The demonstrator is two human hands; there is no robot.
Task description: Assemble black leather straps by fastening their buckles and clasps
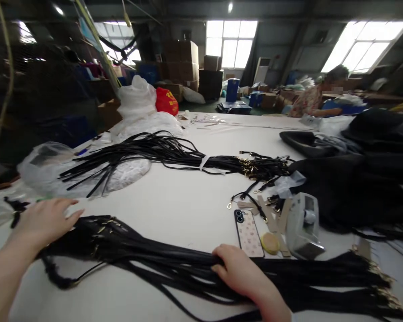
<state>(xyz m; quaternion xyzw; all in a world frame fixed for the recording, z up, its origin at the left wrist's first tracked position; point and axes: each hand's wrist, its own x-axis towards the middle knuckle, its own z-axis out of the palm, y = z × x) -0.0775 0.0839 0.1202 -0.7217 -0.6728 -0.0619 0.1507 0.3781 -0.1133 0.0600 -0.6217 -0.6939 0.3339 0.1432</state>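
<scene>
A long bundle of thin black straps [161, 250] with gold-coloured metal fittings lies across the near part of the white table. At its left end, my left hand [42, 223] is over the straps with fingers stretched out and thumb apart. My right hand [238, 270] is closed on the middle of the bundle, its fingertips partly hidden among the straps. More gold clasps [386, 286] show at the bundle's right end. Farther back lies a second bundle of black straps [174, 154], bound by a white tie [204, 162], with gold clasps toward the right.
A phone in a patterned case [250, 235], a yellow round item [270, 243] and a grey tape dispenser [304, 228] stand beyond my right hand. Black fabric [342, 188] is piled at the right. Clear plastic bags [47, 165] lie left. A person [317, 96] sits across the table.
</scene>
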